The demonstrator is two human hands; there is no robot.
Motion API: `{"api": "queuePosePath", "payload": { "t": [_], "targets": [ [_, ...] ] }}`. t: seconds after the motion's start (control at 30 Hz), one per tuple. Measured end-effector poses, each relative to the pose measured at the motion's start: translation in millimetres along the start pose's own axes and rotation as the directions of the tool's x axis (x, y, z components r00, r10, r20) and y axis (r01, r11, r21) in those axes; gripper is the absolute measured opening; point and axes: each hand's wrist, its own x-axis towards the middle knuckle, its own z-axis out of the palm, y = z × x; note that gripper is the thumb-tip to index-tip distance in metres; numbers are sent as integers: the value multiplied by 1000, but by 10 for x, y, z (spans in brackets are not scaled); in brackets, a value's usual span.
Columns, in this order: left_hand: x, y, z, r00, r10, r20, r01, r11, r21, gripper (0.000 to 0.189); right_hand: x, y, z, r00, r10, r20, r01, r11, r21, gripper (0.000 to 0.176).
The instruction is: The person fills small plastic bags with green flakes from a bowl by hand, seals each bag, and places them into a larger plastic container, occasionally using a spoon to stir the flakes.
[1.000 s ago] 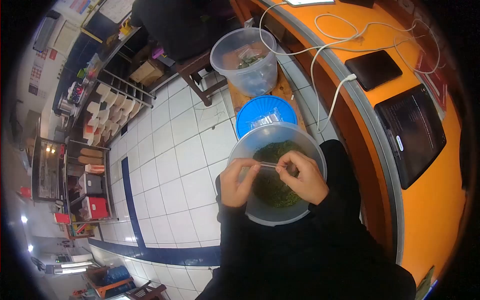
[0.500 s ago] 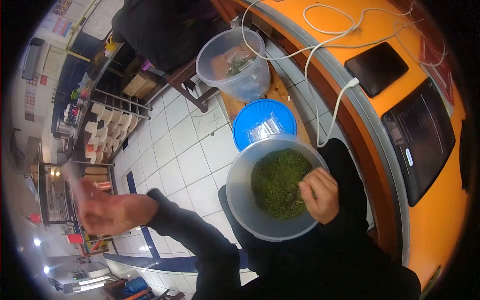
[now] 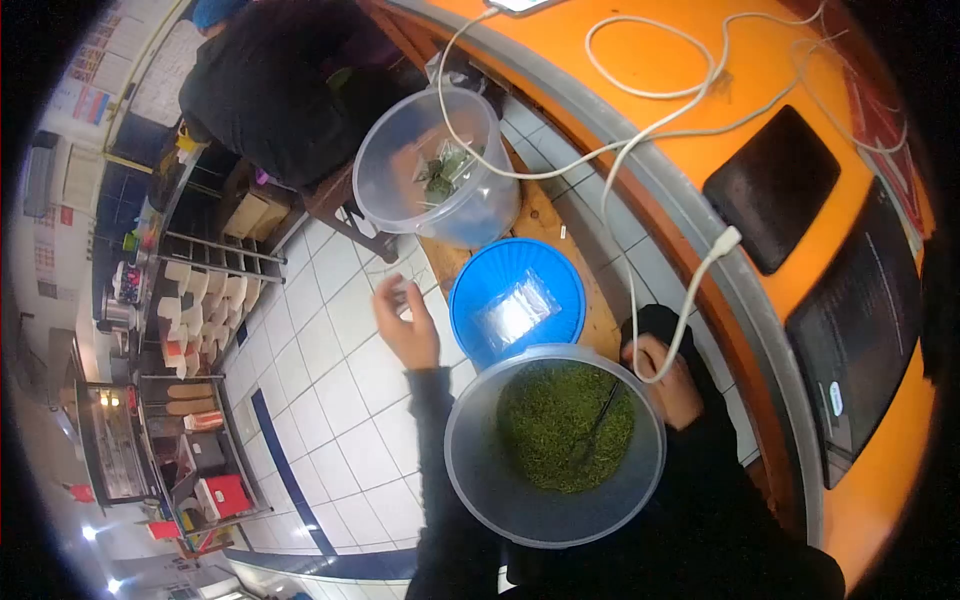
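On my lap stands a translucent plastic bucket (image 3: 480, 490) with finely chopped dried green herbs (image 3: 545, 450) in it. A dark-handled spoon (image 3: 606, 408) rests in the herbs, untouched by either hand. My left hand (image 3: 408, 325) is raised over the floor, left of the blue lid (image 3: 465, 300), its fingers bent and apart with nothing visible in them. My right hand (image 3: 668, 382) is beside the bucket's right rim, partly behind a white cable. Its fingers are curled, and what they hold, if anything, is hidden. Clear plastic bags (image 3: 520, 308) lie on the blue lid.
A second translucent bucket (image 3: 385, 195) holding small packets stands on a wooden bench (image 3: 550, 225). At the right, an orange counter (image 3: 640, 50) carries a phone (image 3: 772, 188), a tablet (image 3: 860, 330) and white cables (image 3: 700, 275). Another person (image 3: 265, 95) in dark clothing is bent over ahead.
My right hand has let go of the spoon and moved outside the bucket's right rim. My left hand has swung from far left toward the blue lid. The view has shifted.
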Motion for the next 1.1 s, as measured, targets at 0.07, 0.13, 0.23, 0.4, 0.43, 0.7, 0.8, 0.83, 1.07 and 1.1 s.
{"api": "queuePosePath", "payload": {
  "t": [0.07, 0.13, 0.23, 0.4, 0.43, 0.7, 0.8, 0.83, 1.07, 1.1],
  "targets": [
    [-453, -340, 80, 973, -217, 74, 217, 976, 12, 19, 325, 142, 162, 982, 102, 157, -97, 994, -42, 17],
    [-879, -617, 197, 874, -413, 256, 428, 904, -1, 37, 647, 293, 436, 987, 36, 156, -29, 999, -44, 16],
    [-882, -535, 322, 882, -248, 401, 216, 969, 124, 54, 1030, 596, 855, 991, -103, 81, 104, 995, -12, 17],
    [-792, -502, 335, 801, -158, 577, 13, 969, 247, 68, 1318, 737, 1110, 983, -178, 40, 182, 957, -227, 17],
    [-774, -488, 329, 780, -145, 609, -29, 963, 267, 71, 1336, 797, 1098, 982, -169, 80, 183, 951, -247, 16],
    [-762, -629, 433, 708, -141, 692, -13, 977, 212, 57, 1470, 732, 1132, 975, -61, 214, 113, 965, -238, 12],
    [-814, -743, 531, 708, -208, 675, 203, 975, 87, 40, 1496, 817, 1158, 977, -67, 203, 108, 974, -198, 19],
    [-809, -746, 548, 696, -199, 690, 275, 961, -1, 33, 1499, 798, 1161, 981, -34, 194, 69, 981, -180, 21],
    [-776, -619, 568, 584, -244, 774, 599, 773, -208, 25, 1472, 639, 1145, 976, 2, 219, 5, 999, -32, 23],
    [-770, -623, 569, 583, -243, 775, 598, 774, -207, 25, 1472, 671, 1153, 976, 2, 217, 5, 1000, -31, 23]
  ]
}}
